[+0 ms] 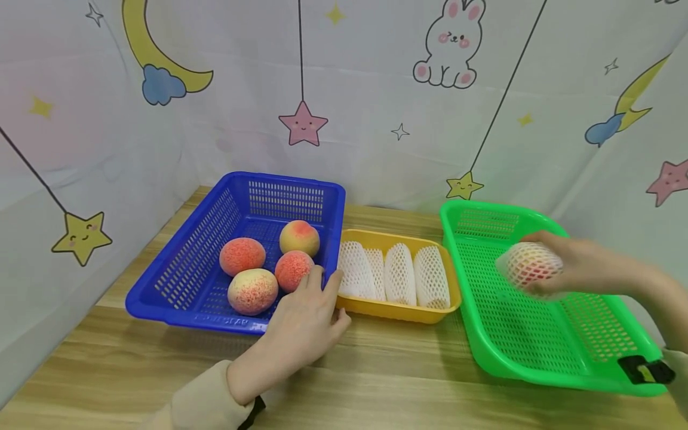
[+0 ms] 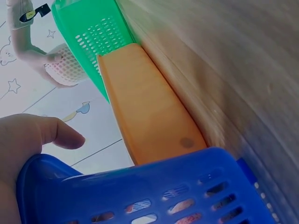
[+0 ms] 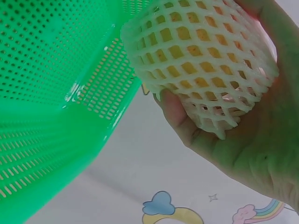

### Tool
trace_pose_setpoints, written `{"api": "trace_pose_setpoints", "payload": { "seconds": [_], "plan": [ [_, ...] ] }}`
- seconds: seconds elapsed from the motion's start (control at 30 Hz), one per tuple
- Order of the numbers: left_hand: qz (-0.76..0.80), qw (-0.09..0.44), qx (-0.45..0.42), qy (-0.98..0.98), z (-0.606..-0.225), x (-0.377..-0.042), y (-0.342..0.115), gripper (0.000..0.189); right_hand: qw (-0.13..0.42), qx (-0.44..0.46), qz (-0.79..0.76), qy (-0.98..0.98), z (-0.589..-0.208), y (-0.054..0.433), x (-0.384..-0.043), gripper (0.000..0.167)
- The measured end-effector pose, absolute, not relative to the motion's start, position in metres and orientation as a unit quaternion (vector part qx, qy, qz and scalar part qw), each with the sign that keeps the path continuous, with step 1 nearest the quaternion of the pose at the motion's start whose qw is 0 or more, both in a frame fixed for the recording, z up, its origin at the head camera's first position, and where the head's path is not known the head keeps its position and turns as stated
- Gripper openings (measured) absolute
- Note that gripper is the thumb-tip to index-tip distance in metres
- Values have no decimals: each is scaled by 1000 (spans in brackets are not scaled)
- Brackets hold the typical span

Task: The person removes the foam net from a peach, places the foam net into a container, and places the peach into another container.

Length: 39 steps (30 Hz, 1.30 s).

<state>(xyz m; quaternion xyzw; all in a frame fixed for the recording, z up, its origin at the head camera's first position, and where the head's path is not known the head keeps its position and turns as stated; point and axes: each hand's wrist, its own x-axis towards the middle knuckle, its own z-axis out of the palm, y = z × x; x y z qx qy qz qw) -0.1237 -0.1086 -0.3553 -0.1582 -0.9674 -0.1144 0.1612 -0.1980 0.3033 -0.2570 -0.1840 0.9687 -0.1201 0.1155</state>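
My right hand (image 1: 593, 266) grips a peach in a white foam net (image 1: 532, 267) above the green basket (image 1: 474, 325). In the right wrist view, the thumb and fingers wrap the netted peach (image 3: 196, 56), and yellow skin shows through the mesh. At the front right corner of the blue basket (image 1: 185, 316), my left hand (image 1: 301, 322) reaches over the rim with loosely bent fingers. Its fingertips overlap the nearest red peach (image 1: 292, 270). The left wrist view shows the thumb (image 2: 67, 135) above the rim; the other fingers are hidden there.
Three more peaches, one pink (image 1: 242, 255), one pale (image 1: 252, 292) and one yellow (image 1: 299, 239), lie in the blue basket. Between the baskets, a yellow tray (image 1: 376, 309) holds several white foam nets (image 1: 400, 275). A printed curtain (image 1: 376, 167) hangs behind the wooden table (image 1: 376, 370).
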Motion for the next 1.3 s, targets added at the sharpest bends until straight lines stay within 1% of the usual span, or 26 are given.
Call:
{"api": "trace_pose_setpoints", "payload": {
  "seconds": [0.2,0.3,0.5,0.63,0.83,0.97,1.17,1.3],
  "plan": [
    [-128,142,-154,-969,-354,-123,-109,58,104,-192,-127,968,-255,295,-188,84],
    [-136,129,-149,-971,-352,-123,-109,60,104,-190,-124,968,-253,290,-184,83],
    [-150,111,-140,-972,-346,-124,-111,52,93,-192,-114,970,-251,281,-175,83],
    [-151,118,-143,-971,-344,-125,-112,48,80,-195,-113,971,-251,278,-167,83],
    [-147,139,-153,-967,-345,-123,-113,47,58,-198,-115,972,-253,275,-157,83],
    [-151,137,-150,-967,-344,-122,-112,47,43,-197,-120,972,-255,275,-153,87],
    [-144,134,-144,-970,-343,-121,-108,54,15,-188,-138,972,-257,272,-146,87],
    [-126,159,-150,-968,-342,-121,-107,57,8,-185,-155,970,-259,264,-139,87]
  ]
}}
